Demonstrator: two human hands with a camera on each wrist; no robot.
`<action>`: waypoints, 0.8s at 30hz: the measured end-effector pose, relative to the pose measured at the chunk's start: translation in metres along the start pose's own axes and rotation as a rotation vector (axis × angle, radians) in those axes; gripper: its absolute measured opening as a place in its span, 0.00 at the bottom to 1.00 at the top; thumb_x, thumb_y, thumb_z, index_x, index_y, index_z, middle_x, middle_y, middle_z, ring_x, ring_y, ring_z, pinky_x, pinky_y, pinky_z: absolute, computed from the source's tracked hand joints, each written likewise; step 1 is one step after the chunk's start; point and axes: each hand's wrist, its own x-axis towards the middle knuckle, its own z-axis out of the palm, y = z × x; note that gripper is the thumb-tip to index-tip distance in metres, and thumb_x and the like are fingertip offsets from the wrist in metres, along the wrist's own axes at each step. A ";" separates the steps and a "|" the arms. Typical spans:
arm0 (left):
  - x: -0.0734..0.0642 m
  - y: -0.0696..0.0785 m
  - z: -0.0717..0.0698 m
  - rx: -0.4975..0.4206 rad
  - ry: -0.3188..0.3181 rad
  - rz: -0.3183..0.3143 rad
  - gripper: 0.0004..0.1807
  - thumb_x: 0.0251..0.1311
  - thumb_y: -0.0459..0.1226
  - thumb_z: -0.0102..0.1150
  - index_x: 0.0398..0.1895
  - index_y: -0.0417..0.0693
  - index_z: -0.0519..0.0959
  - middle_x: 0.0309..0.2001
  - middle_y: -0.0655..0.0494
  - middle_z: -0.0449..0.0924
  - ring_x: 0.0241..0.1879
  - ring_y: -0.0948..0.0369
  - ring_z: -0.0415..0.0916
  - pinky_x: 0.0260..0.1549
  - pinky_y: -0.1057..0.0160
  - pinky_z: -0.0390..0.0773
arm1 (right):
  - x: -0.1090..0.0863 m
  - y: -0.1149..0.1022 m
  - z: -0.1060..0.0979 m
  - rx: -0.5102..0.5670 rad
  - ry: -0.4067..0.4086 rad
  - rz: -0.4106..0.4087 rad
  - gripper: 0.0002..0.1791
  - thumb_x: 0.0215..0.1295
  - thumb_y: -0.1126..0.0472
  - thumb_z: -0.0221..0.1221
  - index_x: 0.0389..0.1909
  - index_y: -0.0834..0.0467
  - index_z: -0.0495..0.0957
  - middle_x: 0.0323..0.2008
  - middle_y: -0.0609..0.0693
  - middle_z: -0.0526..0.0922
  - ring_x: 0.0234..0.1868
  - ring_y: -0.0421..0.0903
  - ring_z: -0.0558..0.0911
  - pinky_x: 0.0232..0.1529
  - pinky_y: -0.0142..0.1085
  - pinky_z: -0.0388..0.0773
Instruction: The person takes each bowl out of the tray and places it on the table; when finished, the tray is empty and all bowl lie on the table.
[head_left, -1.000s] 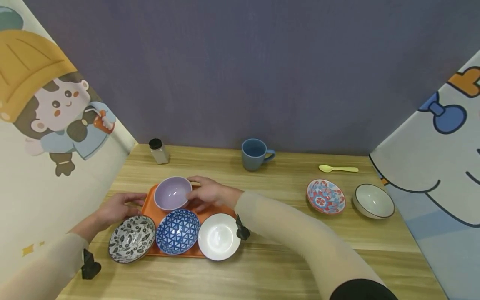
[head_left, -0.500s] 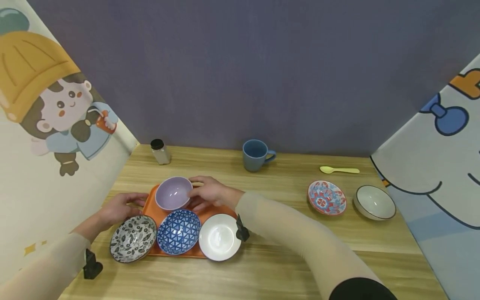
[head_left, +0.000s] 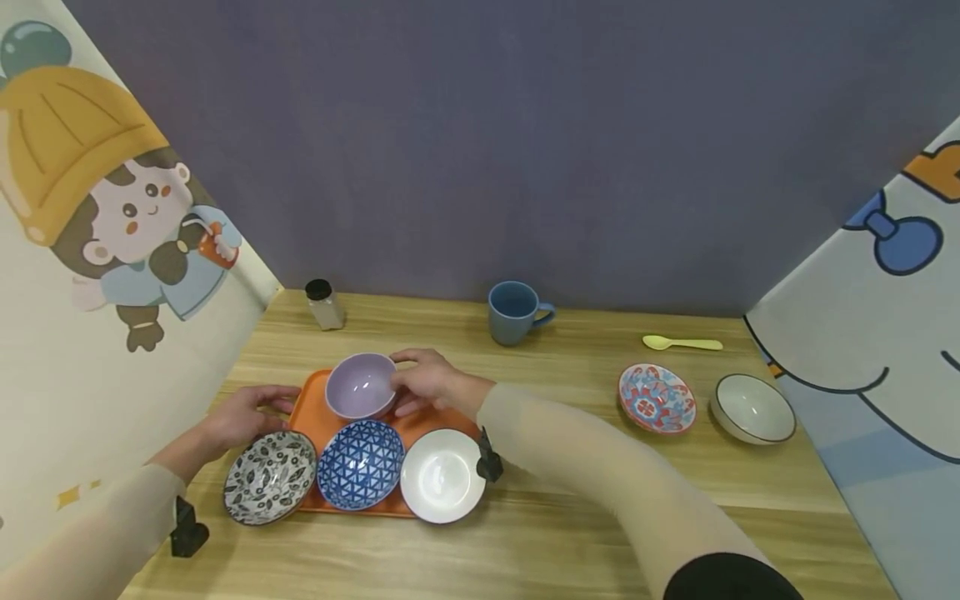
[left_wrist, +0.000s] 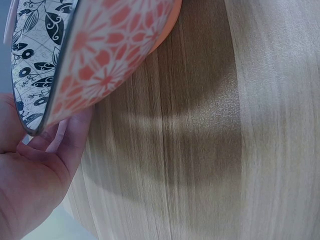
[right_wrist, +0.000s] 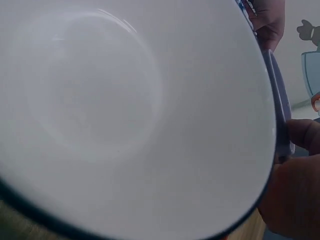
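Observation:
On the orange tray (head_left: 309,414), my right hand (head_left: 431,382) pinches the right rim of a plain purple bowl (head_left: 358,387), thumb over its inside and fingers outside. My left hand (head_left: 243,417) is at the tray's left edge with relaxed fingers, just behind a black-and-white leaf-patterned bowl (head_left: 270,477). In the left wrist view, that bowl's red floral outside (left_wrist: 107,60) covers part of the left fingers. A blue triangle-patterned bowl (head_left: 360,464) and a white bowl (head_left: 442,475) sit along the tray's front. The white bowl's inside (right_wrist: 110,100) fills most of the right wrist view.
A black-lidded jar (head_left: 325,305) and a blue mug (head_left: 513,313) stand at the back by the dark wall. To the right are a yellow spoon (head_left: 682,342), a red-and-blue patterned bowl (head_left: 657,398) and a dark-rimmed white bowl (head_left: 752,408). Printed panels flank the table.
The purple bowl has shifted slightly right on the tray in my right hand's grip. My left hand stays by the tray's left edge. The whole head view has drifted slightly.

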 end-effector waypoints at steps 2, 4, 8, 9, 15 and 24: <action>0.000 0.000 0.000 -0.004 0.000 0.006 0.33 0.61 0.26 0.61 0.71 0.31 0.68 0.53 0.39 0.81 0.53 0.46 0.78 0.43 0.61 0.81 | -0.002 -0.001 -0.003 0.001 0.017 0.003 0.34 0.61 0.72 0.61 0.70 0.53 0.74 0.39 0.69 0.88 0.31 0.60 0.90 0.39 0.54 0.85; 0.000 -0.001 0.000 -0.008 0.003 0.011 0.33 0.61 0.26 0.61 0.71 0.31 0.68 0.52 0.39 0.80 0.52 0.47 0.78 0.41 0.62 0.81 | -0.005 -0.002 -0.006 -0.001 0.031 0.007 0.34 0.61 0.71 0.61 0.70 0.52 0.74 0.42 0.69 0.88 0.31 0.61 0.90 0.40 0.56 0.85; 0.001 -0.004 0.000 -0.015 0.009 0.012 0.32 0.62 0.25 0.60 0.71 0.30 0.68 0.52 0.38 0.80 0.51 0.48 0.77 0.38 0.64 0.81 | -0.008 -0.003 -0.013 -0.020 0.046 0.012 0.34 0.61 0.70 0.60 0.70 0.52 0.74 0.45 0.70 0.87 0.33 0.63 0.89 0.42 0.58 0.84; 0.001 -0.004 0.000 -0.018 0.009 0.011 0.32 0.62 0.25 0.60 0.71 0.30 0.67 0.52 0.38 0.80 0.51 0.48 0.77 0.38 0.64 0.81 | -0.009 -0.003 -0.015 -0.024 0.049 0.012 0.33 0.61 0.70 0.60 0.70 0.52 0.74 0.45 0.70 0.87 0.33 0.63 0.89 0.43 0.59 0.84; 0.000 -0.001 -0.001 -0.028 0.002 -0.001 0.33 0.62 0.25 0.60 0.72 0.31 0.67 0.53 0.37 0.79 0.51 0.48 0.77 0.39 0.62 0.82 | -0.013 -0.004 -0.027 -0.015 0.048 -0.004 0.33 0.62 0.68 0.60 0.70 0.51 0.74 0.40 0.65 0.88 0.31 0.60 0.89 0.42 0.59 0.84; -0.002 0.000 -0.001 -0.038 -0.006 -0.003 0.33 0.61 0.25 0.59 0.72 0.32 0.67 0.54 0.38 0.79 0.51 0.49 0.78 0.41 0.61 0.81 | -0.036 -0.017 -0.048 -0.002 0.048 -0.011 0.34 0.65 0.67 0.58 0.74 0.51 0.69 0.44 0.64 0.87 0.46 0.69 0.87 0.46 0.58 0.83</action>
